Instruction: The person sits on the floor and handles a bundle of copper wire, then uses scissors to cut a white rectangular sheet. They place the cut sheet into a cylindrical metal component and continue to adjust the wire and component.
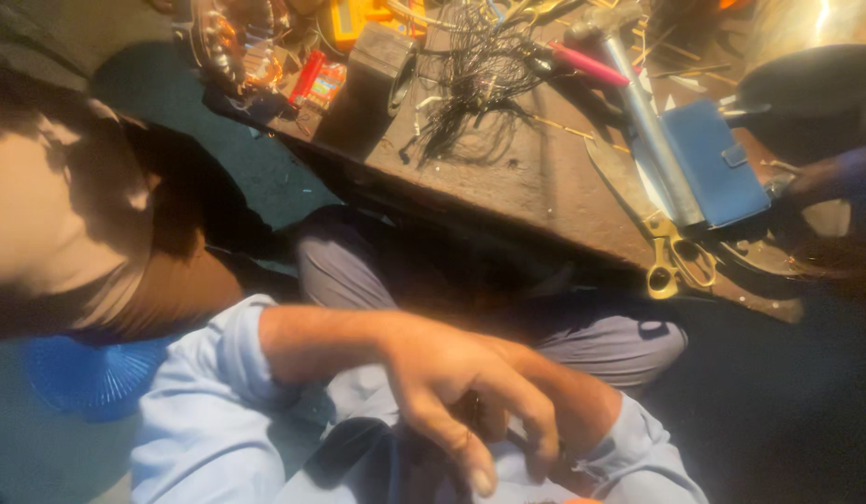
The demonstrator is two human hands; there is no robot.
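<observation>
Resting in the lap: one left hand (451, 392), fingers loosely curled, grip unclear; right hand hidden.
Lying on one wooden bench (535, 187): one hammer (638, 103), one pair of scissors (671, 257), one blue wallet (713, 159).

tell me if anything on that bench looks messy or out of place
A loose tangle of thin black wires sprawls across the wooden bench, and yellow-handled scissors lie right at its near edge. The left hand crosses the right forearm; whatever it touches is too dark to tell.
</observation>
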